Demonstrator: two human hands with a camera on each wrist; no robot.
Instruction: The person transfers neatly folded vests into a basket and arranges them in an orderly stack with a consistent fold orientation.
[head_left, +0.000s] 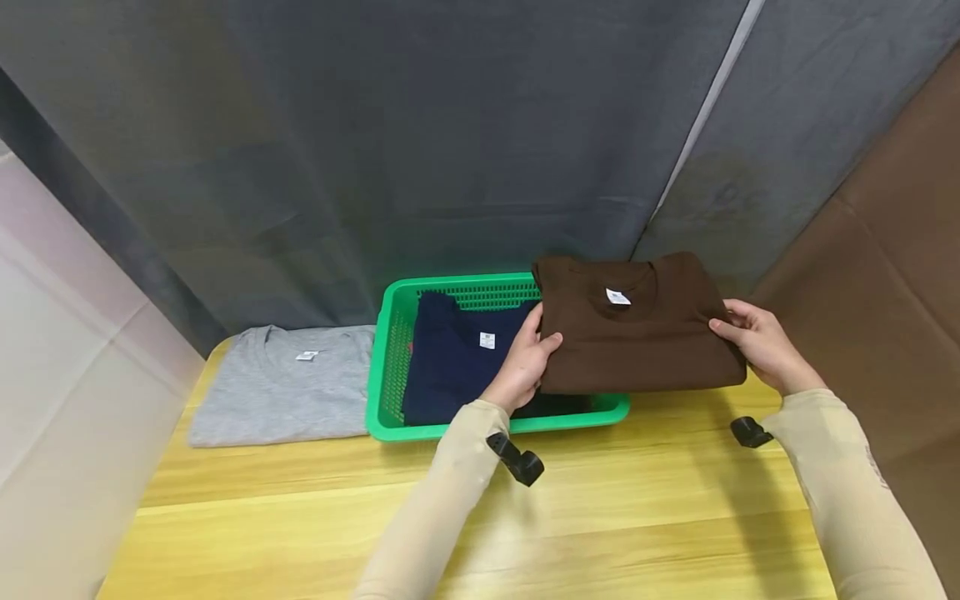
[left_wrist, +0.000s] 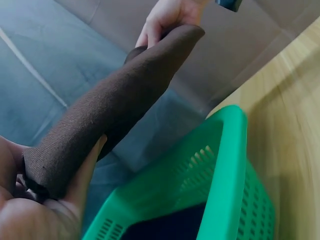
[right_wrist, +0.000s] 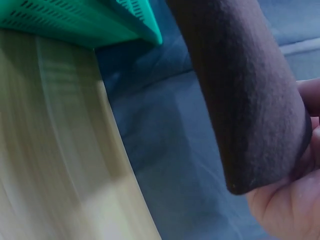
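A folded brown T-shirt (head_left: 637,342) with a white neck label is held up above the right part of a green plastic basket (head_left: 381,367). My left hand (head_left: 522,358) grips its left side, thumb on top. The right hand (head_left: 761,343) pinches the opposite side, also with the thumb on top. Inside the basket lies a folded navy T-shirt (head_left: 457,358) with a white label, partly covered by the brown one. In the left wrist view the brown T-shirt (left_wrist: 110,105) shows as a thick folded edge between both hands. The right wrist view shows its folded end (right_wrist: 250,110) in my fingers.
Left of the basket, a folded grey T-shirt (head_left: 292,392) lies on the wooden table (head_left: 300,517). A grey curtain (head_left: 450,150) hangs behind the table. Brown fabric (head_left: 885,275) stands on the right, a pale panel (head_left: 75,333) on the left.
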